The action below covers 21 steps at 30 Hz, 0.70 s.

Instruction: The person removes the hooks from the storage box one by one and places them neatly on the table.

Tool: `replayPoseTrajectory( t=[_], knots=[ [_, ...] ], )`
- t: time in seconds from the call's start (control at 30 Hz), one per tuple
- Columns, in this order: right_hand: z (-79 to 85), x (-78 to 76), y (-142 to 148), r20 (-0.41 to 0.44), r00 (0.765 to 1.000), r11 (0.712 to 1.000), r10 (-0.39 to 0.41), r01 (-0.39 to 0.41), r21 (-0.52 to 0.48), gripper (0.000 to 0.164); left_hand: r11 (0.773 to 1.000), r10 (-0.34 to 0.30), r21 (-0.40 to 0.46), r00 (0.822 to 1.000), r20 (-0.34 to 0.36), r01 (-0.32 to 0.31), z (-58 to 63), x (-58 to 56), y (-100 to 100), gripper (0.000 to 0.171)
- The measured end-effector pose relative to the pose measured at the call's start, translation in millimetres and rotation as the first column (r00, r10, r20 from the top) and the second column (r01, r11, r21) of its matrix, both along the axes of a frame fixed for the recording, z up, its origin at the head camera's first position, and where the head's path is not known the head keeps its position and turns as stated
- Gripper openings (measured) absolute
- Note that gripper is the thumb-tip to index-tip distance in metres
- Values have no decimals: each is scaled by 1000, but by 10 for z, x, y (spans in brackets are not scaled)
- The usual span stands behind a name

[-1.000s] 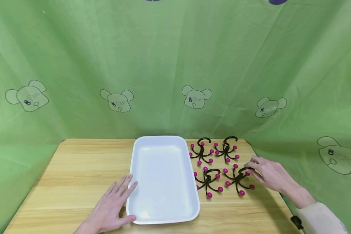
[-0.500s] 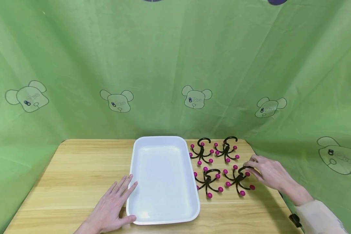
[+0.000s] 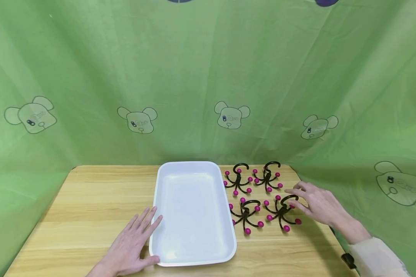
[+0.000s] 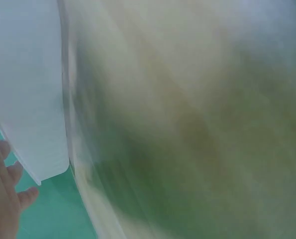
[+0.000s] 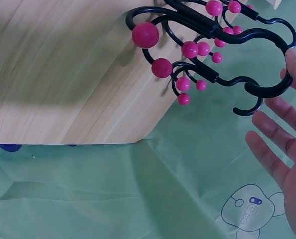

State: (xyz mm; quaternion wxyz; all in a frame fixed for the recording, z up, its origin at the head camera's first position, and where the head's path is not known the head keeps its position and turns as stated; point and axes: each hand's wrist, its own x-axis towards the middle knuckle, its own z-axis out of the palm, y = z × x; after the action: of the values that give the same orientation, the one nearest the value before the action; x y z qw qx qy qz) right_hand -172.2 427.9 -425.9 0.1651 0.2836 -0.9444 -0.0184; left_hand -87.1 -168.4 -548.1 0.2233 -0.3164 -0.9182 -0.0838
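Note:
Several black multi-arm hook hangers with pink ball tips stand on the table, right of the white tray (image 3: 194,215). My right hand (image 3: 319,204) is at the front right hanger (image 3: 282,210), its fingers extended and the thumb apart from them, around the curved top hook. In the right wrist view the spread fingers (image 5: 272,149) lie beside that hook (image 5: 259,34), with the fingertips right at its curve. My left hand (image 3: 130,242) lies with straight fingers along the tray's left rim, fingertips over the edge and thumb at the near left corner.
The front left hanger (image 3: 245,212) is close against the tray's right side. Two more hangers, the back left one (image 3: 238,179) and the back right one (image 3: 267,177), stand behind. A green curtain (image 3: 194,77) encloses the wooden table (image 3: 100,200) at the back and sides.
The right hand's fingers have loosened from the front right hanger's top hook and straightened. That hanger stays in nearly the same place. The left hand and tray have not visibly moved.

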Motion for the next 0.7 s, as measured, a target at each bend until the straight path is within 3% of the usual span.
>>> replayPoseTrajectory(
  t=[0.2, 0.47, 0.7],
  knots=[
    [51, 49, -110, 29, 998, 997, -59, 61, -53, 51, 1000, -3, -18, 1000, -10, 3, 81, -20, -24, 108],
    [166, 171, -414, -29, 991, 990, -132, 130, -46, 74, 998, 42, -55, 999, -20, -43, 324, -62, -116, 110],
    [184, 257, -759, -92, 985, 985, -146, 136, -103, 92, 996, 80, -37, 996, -29, -81, 539, -125, -196, 109]
  ],
)
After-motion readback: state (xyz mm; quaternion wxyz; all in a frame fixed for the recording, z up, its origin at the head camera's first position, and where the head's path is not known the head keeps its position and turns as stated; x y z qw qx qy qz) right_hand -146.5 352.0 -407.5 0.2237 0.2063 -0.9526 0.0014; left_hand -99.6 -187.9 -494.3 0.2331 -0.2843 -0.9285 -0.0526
